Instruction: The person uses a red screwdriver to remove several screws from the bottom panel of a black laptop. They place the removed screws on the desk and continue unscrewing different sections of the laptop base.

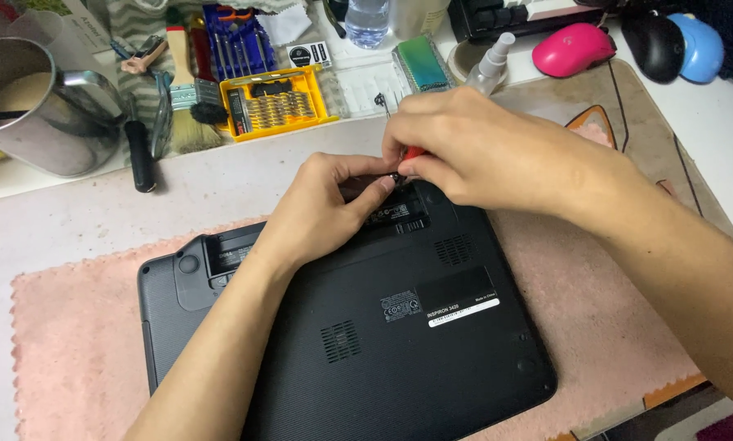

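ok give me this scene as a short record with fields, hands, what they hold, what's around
surface: pink cloth on a white desk
main thing: black laptop, underside up
left hand: rests on laptop, fingers pinching at its rear edge
right hand: holds a red-handled tool, tip at the same spot
behind: yellow bit case, brush, metal cup, spray bottle, pink mouse

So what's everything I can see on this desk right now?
laptop: 1, black, upside down on the cloth
cloth: 1, pink, under the laptop
screwdriver kit: 1, yellow tray, behind the laptop
brush: 1, pale bristles, left of the kit
metal cup: 1, silver, far left
spray bottle: 1, clear, top middle
computer mice: 3, pink, black, blue, top right
left hand: 1, resting on the laptop's rear edge
right hand: 1, pinching a red-handled tool
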